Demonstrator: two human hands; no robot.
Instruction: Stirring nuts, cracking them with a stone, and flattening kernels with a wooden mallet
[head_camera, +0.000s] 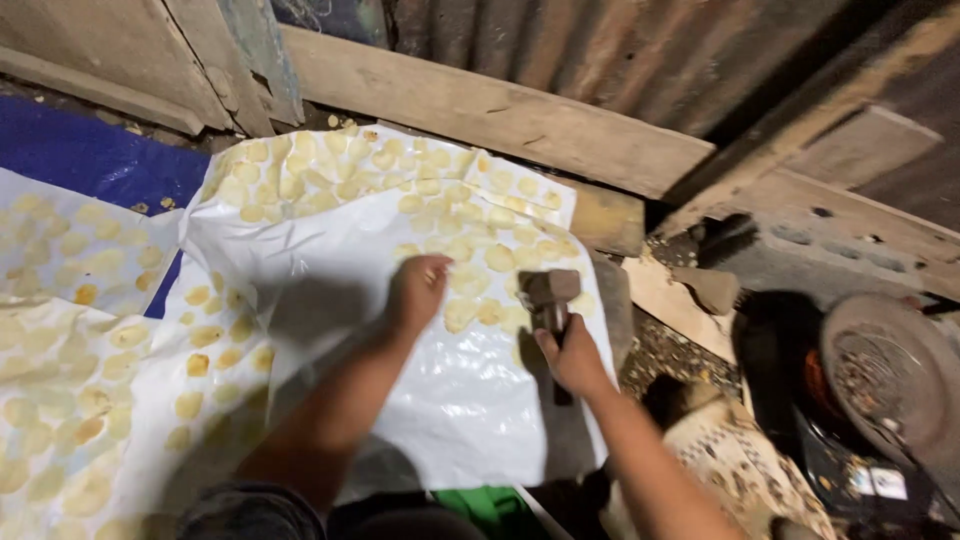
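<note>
A wooden mallet (548, 292), judged heavy and stiff, is gripped low on its handle by the right hand (572, 358), while thin, brittle-looking yellow discs (462, 312) on the white sheet (460, 400) are pressed under the left hand's (418, 290) closed fingers.

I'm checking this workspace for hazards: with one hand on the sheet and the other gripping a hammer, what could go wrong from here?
The left hand rests on the white plastic sheet, close to the hammer in the right hand; a swing could possibly catch its fingers. The pale flattened discs lie packed together, so a stray blow or a tug on the sheet might smear or shift them. The light is dim, which may make aiming harder.
</note>
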